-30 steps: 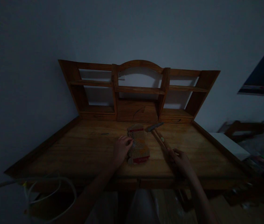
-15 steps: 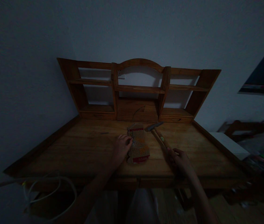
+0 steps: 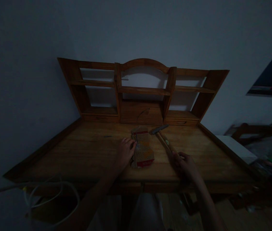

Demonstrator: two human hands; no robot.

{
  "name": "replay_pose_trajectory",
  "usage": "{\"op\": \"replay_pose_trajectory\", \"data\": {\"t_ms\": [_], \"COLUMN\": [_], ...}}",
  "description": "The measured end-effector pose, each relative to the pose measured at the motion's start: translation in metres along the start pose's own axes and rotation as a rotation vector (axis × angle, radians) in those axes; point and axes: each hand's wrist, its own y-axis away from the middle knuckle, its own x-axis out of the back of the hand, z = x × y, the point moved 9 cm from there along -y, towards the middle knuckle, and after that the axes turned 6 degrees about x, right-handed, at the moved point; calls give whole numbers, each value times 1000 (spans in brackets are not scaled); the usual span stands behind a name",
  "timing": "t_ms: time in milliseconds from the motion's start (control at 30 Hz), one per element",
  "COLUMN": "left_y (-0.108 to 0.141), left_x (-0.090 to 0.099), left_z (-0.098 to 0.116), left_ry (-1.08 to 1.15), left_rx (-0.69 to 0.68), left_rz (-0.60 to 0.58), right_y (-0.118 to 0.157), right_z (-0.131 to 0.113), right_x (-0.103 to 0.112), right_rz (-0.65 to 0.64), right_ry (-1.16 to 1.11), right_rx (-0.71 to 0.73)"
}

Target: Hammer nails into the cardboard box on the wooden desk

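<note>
My right hand (image 3: 186, 164) is wrapped round the wooden handle of a hammer (image 3: 166, 141). The hammer's dark metal head points away from me, low over the desk, to the right of a flat piece of printed cardboard (image 3: 144, 149). This cardboard is brown with orange patterning and red bands, and it lies on the wooden desk (image 3: 87, 150). At its left part my left hand (image 3: 125, 150) has thumb and fingers pinched together. Whatever sits in that pinch is too small and dim to name.
A thin dark sliver-like object (image 3: 107, 136) lies on the desk, left of the cardboard. Along the back stands a wooden shelf unit (image 3: 144, 92) with small drawers. A pale cable (image 3: 74, 195) loops at the lower left. To the right is a wooden chair (image 3: 258, 129).
The view has shifted very slightly. Both hands, the hammer and the cardboard keep nearly the same places.
</note>
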Motion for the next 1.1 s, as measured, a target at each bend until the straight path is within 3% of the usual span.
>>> {"op": "replay_pose_trajectory", "data": {"t_ms": [300, 600, 833, 1100], "left_y": [-2, -2, -2, 0], "left_x": [-5, -3, 5, -4], "left_z": [-9, -1, -1, 0], "left_ry": [17, 25, 35, 27], "left_rx": [29, -3, 20, -17], "left_rz": [5, -31, 57, 3], "right_y": [1, -4, -2, 2], "right_z": [-1, 6, 0, -8], "right_x": [2, 0, 1, 3], "right_rz": [8, -1, 1, 26], "right_ry": [27, 0, 42, 36], "right_rx": [3, 11, 30, 39]}}
